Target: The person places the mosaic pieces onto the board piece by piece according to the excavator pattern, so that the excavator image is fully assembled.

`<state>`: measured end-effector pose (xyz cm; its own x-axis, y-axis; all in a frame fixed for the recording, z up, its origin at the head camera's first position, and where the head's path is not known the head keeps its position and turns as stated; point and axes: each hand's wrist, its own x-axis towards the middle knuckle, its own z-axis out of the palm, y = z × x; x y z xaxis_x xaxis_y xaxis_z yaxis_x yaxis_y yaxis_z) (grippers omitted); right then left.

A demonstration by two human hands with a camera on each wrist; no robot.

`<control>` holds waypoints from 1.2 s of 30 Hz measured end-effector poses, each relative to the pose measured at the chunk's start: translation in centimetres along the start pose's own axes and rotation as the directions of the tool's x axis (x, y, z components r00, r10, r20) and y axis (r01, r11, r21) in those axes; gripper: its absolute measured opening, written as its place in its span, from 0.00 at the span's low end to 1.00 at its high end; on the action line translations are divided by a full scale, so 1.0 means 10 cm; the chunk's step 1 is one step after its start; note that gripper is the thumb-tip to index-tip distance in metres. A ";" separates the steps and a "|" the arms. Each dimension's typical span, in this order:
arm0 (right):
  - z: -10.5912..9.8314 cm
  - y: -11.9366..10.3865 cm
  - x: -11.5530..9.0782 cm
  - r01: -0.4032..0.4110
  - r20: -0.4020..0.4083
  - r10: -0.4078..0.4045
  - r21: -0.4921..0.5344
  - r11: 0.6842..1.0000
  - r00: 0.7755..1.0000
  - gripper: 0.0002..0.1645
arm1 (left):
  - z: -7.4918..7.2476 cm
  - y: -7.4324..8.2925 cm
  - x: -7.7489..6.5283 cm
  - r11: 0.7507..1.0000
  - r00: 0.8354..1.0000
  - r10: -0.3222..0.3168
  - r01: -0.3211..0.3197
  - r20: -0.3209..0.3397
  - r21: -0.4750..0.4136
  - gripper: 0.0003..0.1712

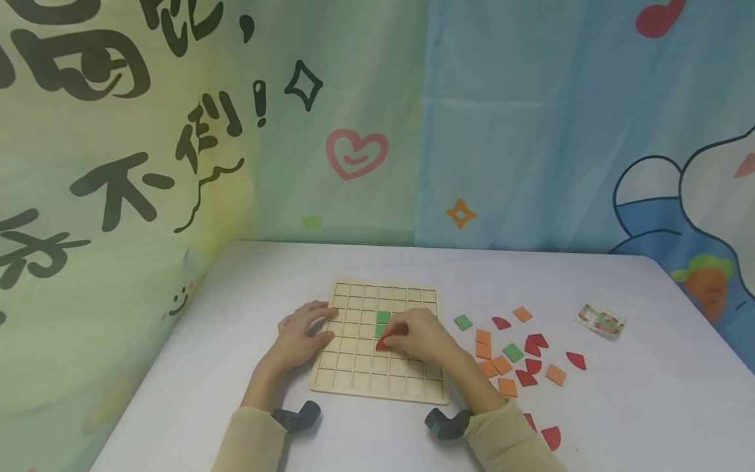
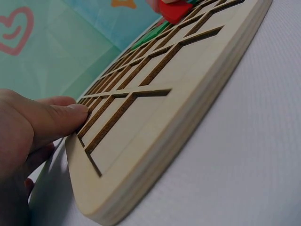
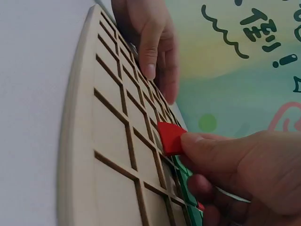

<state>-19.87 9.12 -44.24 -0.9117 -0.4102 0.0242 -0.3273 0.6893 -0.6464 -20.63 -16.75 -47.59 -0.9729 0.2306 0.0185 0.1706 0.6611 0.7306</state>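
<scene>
A pale wooden grid board (image 1: 352, 380) lies on the table, with green square tiles (image 1: 383, 317) set in its middle cells. My right hand (image 1: 421, 334) pinches a red quarter-round piece (image 3: 170, 138) between thumb and fingers, right over the cell below the green tiles. In the right wrist view the piece is tilted against the grid. My left hand (image 1: 303, 334) rests at the board's left edge, its thumb (image 2: 70, 115) on the rim and the other fingers stretched along the side. The right hand partly covers the cells to the right of the tiles.
Right of the board lie loose orange squares (image 1: 483, 351), red quarter-round pieces (image 1: 551, 438) and green squares (image 1: 463, 322). A small printed card or packet (image 1: 601, 320) is farther right. A printed curtain (image 1: 354, 216) hangs behind the white table (image 1: 259, 269).
</scene>
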 end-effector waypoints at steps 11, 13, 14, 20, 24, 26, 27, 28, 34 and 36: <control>0.06 -0.07 -0.03 0.003 -0.005 -0.004 -0.090 0.996 1.000 0.06 | -0.01 0.01 0.00 1.000 1.000 -0.004 0.004 0.002 0.007 0.25; 0.07 -0.07 -0.03 0.000 -0.007 -0.001 -0.102 0.995 1.000 0.06 | -0.01 0.01 0.00 1.000 1.000 -0.006 0.006 0.003 0.001 0.25; 0.08 -0.08 -0.03 -0.004 -0.009 0.003 -0.111 0.994 1.000 0.05 | 0.00 0.01 0.00 1.000 1.000 -0.006 0.006 0.003 0.000 0.25; 0.11 -0.10 -0.03 -0.016 -0.028 0.011 -0.185 0.983 1.000 0.03 | 0.00 0.01 0.00 1.000 1.000 -0.001 0.001 0.004 -0.006 0.24; 0.13 -0.11 -0.02 -0.030 -0.045 0.020 -0.226 0.974 0.999 0.03 | -0.01 0.01 0.00 1.000 1.000 0.001 -0.001 0.004 -0.007 0.25; 0.12 -0.11 -0.02 -0.037 -0.049 0.026 -0.232 0.972 0.998 0.03 | -0.01 0.01 0.00 1.000 1.000 0.000 0.000 0.005 -0.008 0.25; 0.11 -0.12 -0.02 -0.041 -0.047 0.030 -0.233 0.972 0.998 0.03 | -0.01 0.01 0.00 1.000 1.000 -0.001 0.001 0.005 -0.009 0.25; 0.10 -0.11 -0.02 -0.043 -0.044 0.033 -0.233 0.971 0.998 0.04 | -0.01 0.01 0.00 1.000 1.000 -0.002 0.002 0.005 -0.009 0.25; -0.18 0.03 -0.01 -0.104 -0.038 0.099 -0.176 0.979 0.994 0.07 | 0.00 -0.01 0.00 1.000 1.000 0.003 -0.003 0.003 -0.001 0.24; -0.36 0.16 -0.03 -0.155 -0.052 0.149 -0.171 0.973 0.988 0.07 | 0.00 -0.01 0.01 1.000 1.000 0.007 -0.007 0.004 0.002 0.24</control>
<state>-21.05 12.49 -42.52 -0.9619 -0.2716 -0.0324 -0.2192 0.8362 -0.5026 -20.73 -16.80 -47.68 -0.9710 0.2380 0.0206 0.1774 0.6607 0.7294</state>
